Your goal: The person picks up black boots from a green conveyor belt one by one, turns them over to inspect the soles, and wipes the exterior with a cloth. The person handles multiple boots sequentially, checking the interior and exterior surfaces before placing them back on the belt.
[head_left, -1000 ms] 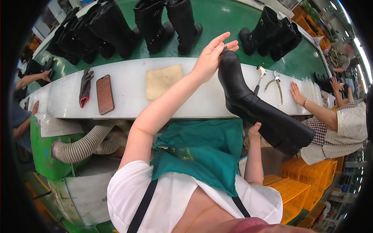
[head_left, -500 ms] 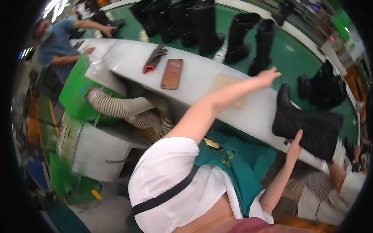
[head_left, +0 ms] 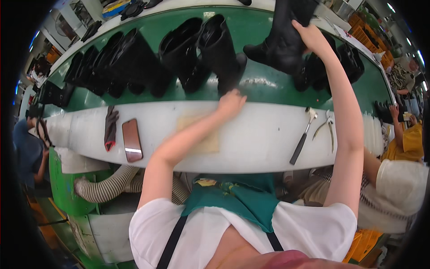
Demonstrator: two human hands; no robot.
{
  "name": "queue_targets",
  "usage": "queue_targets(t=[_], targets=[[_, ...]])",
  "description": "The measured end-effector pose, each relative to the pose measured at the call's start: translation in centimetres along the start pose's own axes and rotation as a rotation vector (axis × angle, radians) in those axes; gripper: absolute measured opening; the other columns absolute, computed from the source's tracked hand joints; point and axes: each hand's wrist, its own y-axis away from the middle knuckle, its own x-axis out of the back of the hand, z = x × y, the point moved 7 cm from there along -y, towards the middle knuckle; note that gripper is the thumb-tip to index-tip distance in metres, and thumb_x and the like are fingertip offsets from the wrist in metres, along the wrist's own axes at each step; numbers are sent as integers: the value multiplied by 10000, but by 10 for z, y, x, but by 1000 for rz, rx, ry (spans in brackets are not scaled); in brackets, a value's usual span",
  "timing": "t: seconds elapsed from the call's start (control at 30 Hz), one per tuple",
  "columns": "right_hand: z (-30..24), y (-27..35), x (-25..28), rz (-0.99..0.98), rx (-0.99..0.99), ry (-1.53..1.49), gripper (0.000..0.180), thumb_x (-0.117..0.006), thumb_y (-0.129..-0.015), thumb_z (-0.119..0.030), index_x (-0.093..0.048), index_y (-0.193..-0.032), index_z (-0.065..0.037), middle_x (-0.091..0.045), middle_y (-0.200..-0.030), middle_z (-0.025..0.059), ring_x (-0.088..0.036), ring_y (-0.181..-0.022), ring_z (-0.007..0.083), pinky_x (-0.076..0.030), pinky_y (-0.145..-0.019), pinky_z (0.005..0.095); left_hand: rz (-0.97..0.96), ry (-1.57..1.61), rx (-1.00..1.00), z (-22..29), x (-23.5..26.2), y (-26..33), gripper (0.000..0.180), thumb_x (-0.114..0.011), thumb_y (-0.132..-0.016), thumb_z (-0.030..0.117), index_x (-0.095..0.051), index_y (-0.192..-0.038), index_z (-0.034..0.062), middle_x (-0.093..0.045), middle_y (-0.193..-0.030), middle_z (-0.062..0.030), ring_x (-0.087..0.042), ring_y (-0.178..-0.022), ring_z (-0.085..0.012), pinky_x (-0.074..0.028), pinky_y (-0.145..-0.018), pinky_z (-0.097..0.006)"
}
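Note:
My right hand [head_left: 310, 36] is closed around the shaft of a tall black boot [head_left: 284, 45]. It holds the boot up over the green surface at the far right, toe pointing left. My left hand [head_left: 231, 104] is over the far edge of the white worktop, close to the foot of a standing black boot [head_left: 218, 45]. Its fingers are loosely bent and apart, with nothing visible in them. Another black boot [head_left: 181, 45] stands just left of that one.
Several black boots [head_left: 134, 62] stand along the green surface [head_left: 260, 87]. On the white worktop [head_left: 255, 143] lie a hammer [head_left: 301, 142], pliers [head_left: 329, 125], a phone [head_left: 132, 141], a dark glove [head_left: 110, 127] and a tan sheet [head_left: 208, 140]. People work at both sides.
My view has turned toward the right. The right hand has lifted the boot from the worktop's right end to over the green surface. My left hand has drawn back toward the worktop's far edge.

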Motion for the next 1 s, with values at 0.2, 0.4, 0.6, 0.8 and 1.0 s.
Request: queue_targets(t=[0.2,0.4,0.6,0.8,1.0], targets=[[54,-202,-25,-114,-339,201,600,-405,-943,-435,-537,-1059,139,-641,-889,280,-669,-700,399,-571,-559,422,-55,48,36,11,11,9,406,-521,-909,307,-654,-727,-31,-610,-1133,-148,-577,-991,-318,-491,-829,-399],[166,-347,-26,-75,-530,-125,630,-450,-929,-455,-359,-1304,43,-566,-1164,239,-679,-642,343,-560,-527,386,-111,105,68,13,7,4,310,-580,-867,268,-642,-750,-12,-605,-1144,-161,-557,-1067,-309,-494,-850,-393],[173,-480,-23,156,-366,-413,642,-489,-922,-423,-324,-1322,52,-548,-1122,282,-673,-626,367,-575,-461,365,-223,217,117,9,-17,6,237,-611,-832,198,-617,-785,-35,-578,-1124,-235,-535,-1051,-386,-432,-928,-459],[224,-611,-64,318,-211,-581,555,-522,-923,-315,-356,-1313,43,-519,-1183,217,-650,-844,323,-578,-612,373,-263,359,243,-17,-60,50,218,-660,-797,185,-615,-791,-28,-591,-1114,-186,-547,-1045,-362,-448,-897,-436],[227,-635,-138,139,-25,-914,581,-407,-970,-122,-111,-1469,-120,-223,-1479,132,-294,-1341,342,-358,-1049,418,-319,199,298,9,8,-16,247,-648,-794,225,-609,-881,-3,-601,-1047,-182,-567,-989,-350,-451,-881,-428]])
